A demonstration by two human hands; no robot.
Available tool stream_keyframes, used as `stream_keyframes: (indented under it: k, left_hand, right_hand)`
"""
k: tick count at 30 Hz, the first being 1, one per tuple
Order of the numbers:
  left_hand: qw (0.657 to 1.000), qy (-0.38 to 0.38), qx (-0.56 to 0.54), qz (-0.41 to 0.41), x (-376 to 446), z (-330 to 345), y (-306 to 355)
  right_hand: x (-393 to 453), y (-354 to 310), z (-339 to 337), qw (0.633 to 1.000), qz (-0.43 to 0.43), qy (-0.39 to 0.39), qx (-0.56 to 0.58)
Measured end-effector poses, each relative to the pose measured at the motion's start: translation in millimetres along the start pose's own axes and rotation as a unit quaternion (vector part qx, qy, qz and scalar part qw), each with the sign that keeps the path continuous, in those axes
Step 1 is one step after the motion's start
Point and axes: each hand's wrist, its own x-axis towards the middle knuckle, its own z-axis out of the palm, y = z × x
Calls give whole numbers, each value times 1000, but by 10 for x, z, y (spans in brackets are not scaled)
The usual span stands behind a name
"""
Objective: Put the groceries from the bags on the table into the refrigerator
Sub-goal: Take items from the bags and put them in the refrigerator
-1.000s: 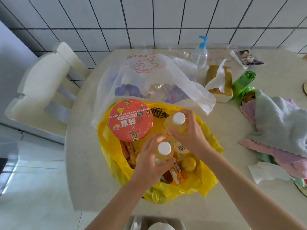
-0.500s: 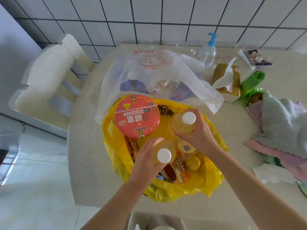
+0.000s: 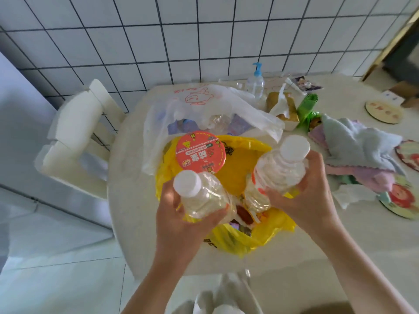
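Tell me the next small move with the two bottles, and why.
Probably carry both away toward the refrigerator. The left hand and the right hand each grip a bottle, both already lifted above the yellow bag.

Two clear, ribbed plastic bottles (image 3: 205, 197) (image 3: 275, 173) carried matt white plastic caps. The yellow bag (image 3: 244, 236) was thin, glossy, crinkled plastic film; the white bag (image 3: 204, 105) was translucent film of the same kind. The noodle cup (image 3: 200, 151) had a smooth printed foil-like lid. The table (image 3: 129, 200) showed a pale, matt, speckled top. The towels (image 3: 358, 141) were soft, napped cloth. The wall (image 3: 204, 30) was glazed white tile.
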Motion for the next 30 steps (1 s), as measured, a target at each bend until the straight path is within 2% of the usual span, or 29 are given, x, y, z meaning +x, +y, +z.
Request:
stream_keyframes:
  k: [5, 12, 19, 24, 30]
  left_hand:
    - [998, -7, -56, -39, -350, -542, 4]
    - [982, -63, -124, -126, -1033, -1037, -43]
    - [950, -61, -197, -235, -1726, -1267, -115]
    - [944, -34, -202, -260, -2310, -1395, -10]
    - [942, 52, -194, -269, -3200, -1600, 1]
  right_hand:
    - [-713, -254, 143, 989, 68, 9, 129]
    - [-1729, -632, 329, 973, 117, -7, 198]
    - [-2402, -699, 415, 925, 239, -9, 294]
    - [-2819, -833, 421, 909, 288, -64, 294]
    - [-3403, -906, 465, 900, 330, -112, 261]
